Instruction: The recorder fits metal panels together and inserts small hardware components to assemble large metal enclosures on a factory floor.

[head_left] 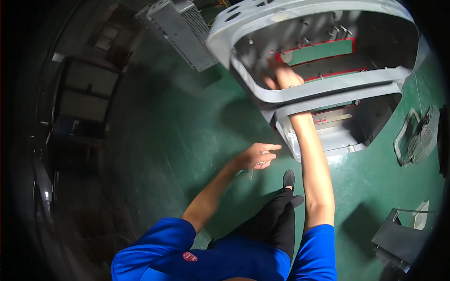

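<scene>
A large grey metal housing (323,85) with two rounded openings stands in front of me. My right hand (285,76) reaches into its upper opening, close to the inner left wall, with the forearm passing in front of the lower opening. Motion smears the fingers; whether they hold anything cannot be made out. Metal studs (344,31) stick out inside, near a window cut-out edged in red (323,52). Left of the housing's lower corner is my left hand (259,157), index finger stretched out and the other fingers curled round small pale pieces too small to name.
A grey metal box with vent slots (180,33) lies beyond, at the upper left. On the green floor (154,154) at right are a bundled greyish net-like thing (421,138) and a dark metal part (398,241). Dark shelving (86,89) stands far left.
</scene>
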Action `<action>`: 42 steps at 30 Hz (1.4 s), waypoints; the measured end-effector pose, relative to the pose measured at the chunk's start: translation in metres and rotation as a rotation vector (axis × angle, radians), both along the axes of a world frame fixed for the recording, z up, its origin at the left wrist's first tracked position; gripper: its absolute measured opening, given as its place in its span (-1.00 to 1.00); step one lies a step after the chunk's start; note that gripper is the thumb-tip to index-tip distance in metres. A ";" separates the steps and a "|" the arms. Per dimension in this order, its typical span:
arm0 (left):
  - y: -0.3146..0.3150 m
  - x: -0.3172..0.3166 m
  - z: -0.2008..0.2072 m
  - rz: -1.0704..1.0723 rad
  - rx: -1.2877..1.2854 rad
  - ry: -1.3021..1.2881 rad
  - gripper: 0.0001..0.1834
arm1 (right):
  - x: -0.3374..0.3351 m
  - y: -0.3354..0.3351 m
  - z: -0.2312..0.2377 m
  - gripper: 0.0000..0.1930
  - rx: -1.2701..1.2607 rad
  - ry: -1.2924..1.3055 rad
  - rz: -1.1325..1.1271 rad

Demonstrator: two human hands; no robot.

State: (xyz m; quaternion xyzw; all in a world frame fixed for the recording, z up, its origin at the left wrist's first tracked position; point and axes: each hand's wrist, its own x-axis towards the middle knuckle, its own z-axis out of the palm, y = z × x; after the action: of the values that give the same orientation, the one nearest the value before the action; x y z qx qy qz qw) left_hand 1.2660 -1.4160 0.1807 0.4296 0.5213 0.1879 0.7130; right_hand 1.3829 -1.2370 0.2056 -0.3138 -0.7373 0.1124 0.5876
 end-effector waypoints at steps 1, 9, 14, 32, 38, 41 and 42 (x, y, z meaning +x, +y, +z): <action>-0.005 -0.001 0.007 0.014 0.007 -0.036 -0.44 | 0.006 -0.012 -0.012 -0.67 -0.094 0.046 -0.043; -0.058 0.005 0.023 0.299 0.088 -0.229 -0.44 | 0.068 -0.183 -0.007 -0.90 -0.645 0.147 0.323; -0.046 0.017 0.054 0.431 0.218 -0.242 -0.44 | 0.051 -0.177 0.036 -0.85 -0.641 -0.122 0.415; 0.100 -0.101 0.113 0.898 0.065 -0.634 -0.68 | -0.073 -0.046 0.127 -0.92 -0.297 0.064 0.414; 0.207 -0.150 0.115 0.584 0.155 -0.816 -0.67 | -0.067 0.031 0.151 -0.84 -0.960 0.582 0.611; 0.254 -0.149 0.103 0.483 0.073 -0.797 -0.65 | -0.059 0.073 0.137 -0.77 -1.005 0.463 0.497; 0.265 -0.151 0.100 0.458 0.043 -0.770 -0.64 | -0.058 0.085 0.133 -0.75 -0.988 0.386 0.367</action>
State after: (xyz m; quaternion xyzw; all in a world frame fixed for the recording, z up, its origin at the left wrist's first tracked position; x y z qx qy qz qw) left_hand 1.1146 -1.1509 0.2806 0.2165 0.2956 0.4981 0.7859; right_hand 1.3253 -1.1524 0.3390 -0.3922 -0.5187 0.6000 0.4659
